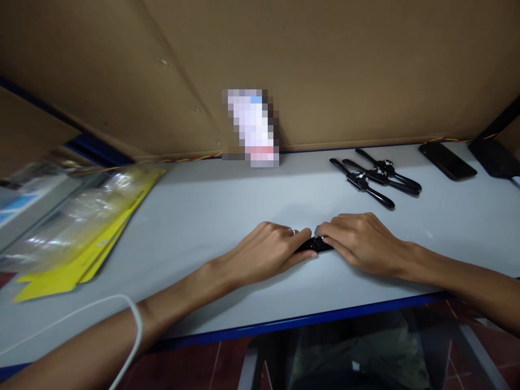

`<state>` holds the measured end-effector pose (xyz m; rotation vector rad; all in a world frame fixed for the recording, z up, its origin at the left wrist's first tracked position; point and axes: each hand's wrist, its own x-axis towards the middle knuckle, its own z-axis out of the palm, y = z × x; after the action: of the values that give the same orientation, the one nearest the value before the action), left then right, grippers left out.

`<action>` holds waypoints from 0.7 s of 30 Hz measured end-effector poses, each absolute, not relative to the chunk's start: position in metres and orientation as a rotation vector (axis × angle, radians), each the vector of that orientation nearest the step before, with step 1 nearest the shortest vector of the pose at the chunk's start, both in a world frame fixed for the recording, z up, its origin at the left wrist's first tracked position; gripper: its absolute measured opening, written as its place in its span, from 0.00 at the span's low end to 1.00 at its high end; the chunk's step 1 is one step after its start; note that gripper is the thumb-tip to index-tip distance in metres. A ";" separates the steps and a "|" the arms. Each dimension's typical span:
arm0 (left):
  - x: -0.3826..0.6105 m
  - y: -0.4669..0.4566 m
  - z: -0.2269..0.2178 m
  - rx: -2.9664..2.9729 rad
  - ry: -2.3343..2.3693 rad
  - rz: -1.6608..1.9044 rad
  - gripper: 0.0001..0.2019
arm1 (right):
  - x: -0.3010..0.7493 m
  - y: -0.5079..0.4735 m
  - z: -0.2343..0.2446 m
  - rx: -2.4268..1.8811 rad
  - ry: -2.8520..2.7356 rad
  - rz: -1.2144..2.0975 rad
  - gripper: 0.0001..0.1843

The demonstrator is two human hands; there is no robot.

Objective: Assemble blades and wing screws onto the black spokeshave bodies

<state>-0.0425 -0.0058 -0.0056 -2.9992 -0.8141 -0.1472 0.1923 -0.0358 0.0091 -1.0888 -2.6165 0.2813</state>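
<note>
Close to the table's front edge, both hands are on a black spokeshave (319, 245) lying crosswise between them. My left hand (278, 244) is closed round its left handle, the thumb along the near side. My right hand (361, 241) grips the other side, with its fingertips at the metal part in the middle. The right handle is hidden under that hand. Three more black spokeshaves lie crossed and close together beyond my right hand, the nearest spokeshave (361, 183) at their left.
A phone (447, 160) and another dark flat object (493, 157) lie at the back right. Yellow cards (91, 260) and clear plastic bags (87, 216) are at the left. A blurred-out upright item (254, 127) leans on the cardboard wall (325, 70). A white cable (136, 314) crosses my left forearm.
</note>
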 end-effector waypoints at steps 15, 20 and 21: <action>-0.043 -0.006 -0.006 -3.010 -0.821 -0.127 0.25 | 0.192 -0.036 0.011 -1.122 -2.608 0.321 0.11; -0.042 -0.006 -0.005 -3.008 -0.819 -0.140 0.25 | 0.192 -0.037 0.009 -1.046 -2.598 0.298 0.12; -0.042 -0.006 -0.004 -3.007 -0.816 -0.142 0.25 | 0.192 -0.037 0.009 -1.049 -2.595 0.293 0.12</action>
<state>-0.0420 -0.0063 -0.0045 -3.0072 -0.8155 -0.1420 0.1915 -0.0375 0.0088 -1.0493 -2.5945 0.2934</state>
